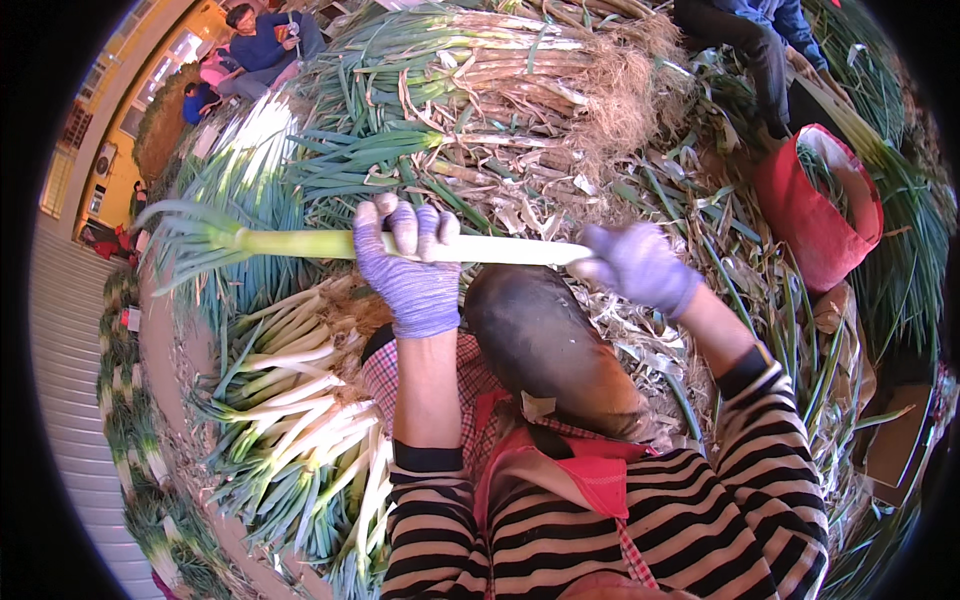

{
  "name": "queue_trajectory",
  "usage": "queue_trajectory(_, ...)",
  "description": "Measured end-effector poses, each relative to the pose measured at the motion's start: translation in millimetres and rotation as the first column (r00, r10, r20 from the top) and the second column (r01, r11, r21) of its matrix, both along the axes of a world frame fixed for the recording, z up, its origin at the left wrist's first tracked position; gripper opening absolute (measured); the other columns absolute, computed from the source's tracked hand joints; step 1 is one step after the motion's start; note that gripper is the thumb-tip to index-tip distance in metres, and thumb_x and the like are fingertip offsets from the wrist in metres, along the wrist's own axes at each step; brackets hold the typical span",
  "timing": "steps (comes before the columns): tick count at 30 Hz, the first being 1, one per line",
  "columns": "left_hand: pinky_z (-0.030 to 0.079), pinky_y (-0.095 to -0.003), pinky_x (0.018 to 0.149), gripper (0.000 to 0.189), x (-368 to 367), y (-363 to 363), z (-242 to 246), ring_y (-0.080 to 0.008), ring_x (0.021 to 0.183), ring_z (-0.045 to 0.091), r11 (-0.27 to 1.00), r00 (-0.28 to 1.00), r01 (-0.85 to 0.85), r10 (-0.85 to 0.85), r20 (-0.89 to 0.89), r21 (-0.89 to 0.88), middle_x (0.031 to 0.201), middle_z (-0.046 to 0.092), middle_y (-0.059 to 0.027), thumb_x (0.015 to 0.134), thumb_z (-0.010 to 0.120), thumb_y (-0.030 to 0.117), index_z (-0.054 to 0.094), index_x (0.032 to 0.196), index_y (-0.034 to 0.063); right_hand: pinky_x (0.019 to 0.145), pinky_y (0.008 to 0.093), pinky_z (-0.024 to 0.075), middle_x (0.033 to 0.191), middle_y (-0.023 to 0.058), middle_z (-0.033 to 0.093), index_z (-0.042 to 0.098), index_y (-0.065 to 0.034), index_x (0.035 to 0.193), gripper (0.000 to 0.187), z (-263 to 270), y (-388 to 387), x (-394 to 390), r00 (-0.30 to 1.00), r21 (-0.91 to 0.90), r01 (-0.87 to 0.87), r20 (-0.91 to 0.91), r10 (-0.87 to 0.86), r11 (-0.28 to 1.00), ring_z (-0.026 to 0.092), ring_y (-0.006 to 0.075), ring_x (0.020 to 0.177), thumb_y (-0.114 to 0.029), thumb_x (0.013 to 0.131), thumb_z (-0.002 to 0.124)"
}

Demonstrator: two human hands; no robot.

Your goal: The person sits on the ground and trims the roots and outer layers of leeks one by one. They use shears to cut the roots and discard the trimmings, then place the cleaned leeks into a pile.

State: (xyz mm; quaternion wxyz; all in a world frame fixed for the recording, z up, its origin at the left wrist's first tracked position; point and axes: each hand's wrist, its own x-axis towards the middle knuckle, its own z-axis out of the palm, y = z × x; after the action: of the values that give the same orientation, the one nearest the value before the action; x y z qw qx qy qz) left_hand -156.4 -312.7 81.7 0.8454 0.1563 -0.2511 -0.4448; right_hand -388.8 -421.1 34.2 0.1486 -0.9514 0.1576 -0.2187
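Note:
A long green onion [495, 250] with a clean white stalk lies level across the view, its green leaves fanning out at the left. My left hand [409, 262], in a purple knit glove, is wrapped around the middle of the stalk. At the root end is my right hand [637, 266], gloved alike and blurred; its fingers are at the tip of the white stalk, but their grip is not clear. Beyond my hands lies a heap of unpeeled green onions [517, 67] with brown roots. Peeled ones [259, 142] stand in a bunch at the upper left.
More green onions [300, 420] lie in a pile at my left side. A red fabric bucket [814, 217] stands at the right, holding green scraps. Stripped husks [675, 352] cover the ground. My dark-covered knee [532, 330] is below my hands. Other people sit at the upper left and upper right.

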Motion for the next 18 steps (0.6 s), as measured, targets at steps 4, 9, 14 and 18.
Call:
queue_trajectory(4, 0.035, -0.0283, 0.049, 0.032, 19.2, 10.3, -3.2, -0.0087, 0.038, 0.031, 0.991, 0.995, 0.02, -0.007, 0.101, -0.135, 0.045, 0.036, 0.006, 0.098, 0.039, 0.032, 0.059, 0.085, 0.0101, 0.054, 0.043, 0.043, 0.065, 0.014, 0.053, 0.053, -0.0059, 0.09, 0.041, -62.0, -34.2, -105.3, 0.957, 0.129, 0.239, -0.198, -0.211, 0.962, 0.055, 0.0341, 0.058, -0.046, 0.092, 0.046)
queue_trajectory(9, 0.035, -0.0277, 0.048, 0.036, 37.0, 2.5, 5.3, -0.0088, 0.04, 0.036, 0.962, 0.987, 0.076, -0.035, 0.156, -0.262, 0.049, 0.042, 0.004, 0.099, 0.036, 0.032, 0.061, 0.091, 0.0062, 0.069, 0.0396, 0.0476, 0.08, 0.0163, 0.06, 0.059, -0.0023, 0.1, 0.035, -99.3, -39.6, -209.2, 0.772, 0.313, 0.635, -0.283, -0.569, 0.706, 0.06, 0.0331, 0.076, -0.035, 0.092, 0.052)
queue_trajectory(14, 0.038, -0.029, 0.051, 0.037, 35.2, 13.0, 2.0, -0.0105, 0.041, 0.04, 0.96, 0.988, 0.112, -0.081, 0.129, -0.258, 0.051, 0.047, 0.0027, 0.098, 0.037, 0.032, 0.061, 0.092, 0.005, 0.09, 0.0382, 0.0435, 0.113, 0.0207, 0.054, 0.052, 0.0016, 0.12, 0.061, -9.0, -7.8, -116.3, 0.908, 0.477, 0.182, 0.254, -0.333, 0.86, 0.055, 0.0331, 0.105, -0.05, 0.086, 0.056)
queue_trajectory(18, 0.039, -0.0286, 0.054, 0.036, 37.3, 2.3, -12.2, -0.0098, 0.039, 0.038, 0.927, 0.982, 0.185, -0.168, 0.081, -0.325, 0.048, 0.044, 0.0038, 0.098, 0.038, 0.03, 0.061, 0.092, 0.0042, 0.099, 0.0381, 0.0384, 0.122, 0.0217, 0.051, 0.039, -0.0005, 0.136, 0.078, 19.5, 8.7, -69.0, 0.97, 0.461, -0.078, 0.241, -0.04, 0.884, 0.049, 0.0316, 0.116, -0.049, 0.081, 0.066)
